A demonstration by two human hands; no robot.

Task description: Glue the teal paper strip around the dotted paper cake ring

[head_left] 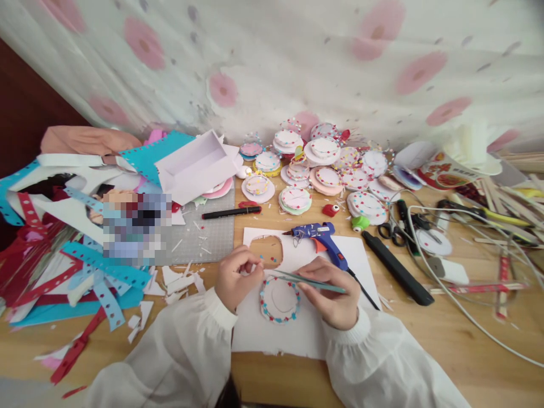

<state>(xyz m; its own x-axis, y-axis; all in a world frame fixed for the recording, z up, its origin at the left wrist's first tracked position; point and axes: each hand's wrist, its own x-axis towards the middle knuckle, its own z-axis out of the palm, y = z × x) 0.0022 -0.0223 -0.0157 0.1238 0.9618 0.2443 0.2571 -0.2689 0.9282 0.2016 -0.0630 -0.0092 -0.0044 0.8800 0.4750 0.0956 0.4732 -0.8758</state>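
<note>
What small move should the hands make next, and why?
I'd probably ease the tips of the tweezers, held in the right hand, towards the fingertips of the left hand. They already point that way, and the left thumb and finger look pinched together, though what they hold is too small to tell. The star-edged disc lies below, between the hands.

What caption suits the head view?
Right-hand fingers hold tweezers near a disc trimmed in red and blue, glue gun beyond.

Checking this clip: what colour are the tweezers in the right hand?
The tweezers are pale teal, seen best in the head view.
</note>
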